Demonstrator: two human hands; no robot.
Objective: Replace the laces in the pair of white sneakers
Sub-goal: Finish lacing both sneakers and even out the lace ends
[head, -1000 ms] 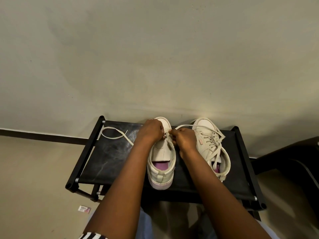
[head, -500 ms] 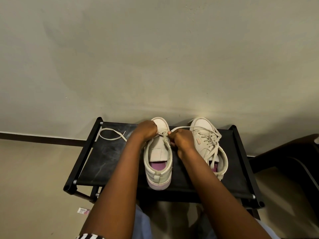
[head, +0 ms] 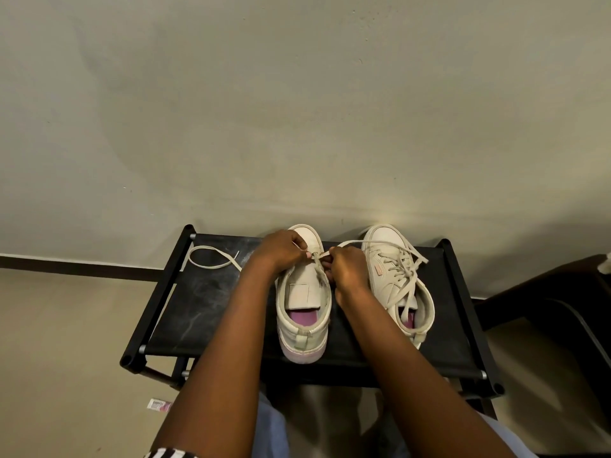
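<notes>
sneaker point(head: 302, 309) heel at bench point(head: 198, 309) front edge

Unlaced white sneaker point(head: 302, 312), pink insole, toe pointing away, upright between left hand point(head: 281, 252) and right hand point(head: 348, 269), cream lace point(head: 211, 259) pinched by both near its toe, one end looped left of left hand, laced matching sneaker point(head: 393, 279) just right of right hand

Nothing legible: pink patch point(head: 378, 268) on the laced sneaker point(head: 381, 245) and floor packet point(head: 159, 405) blur.

Plain beige wall point(head: 297, 110); dark skirting strip point(head: 82, 267); beige floor point(head: 59, 342); black fabric-topped rack point(head: 205, 302); dim light
</notes>
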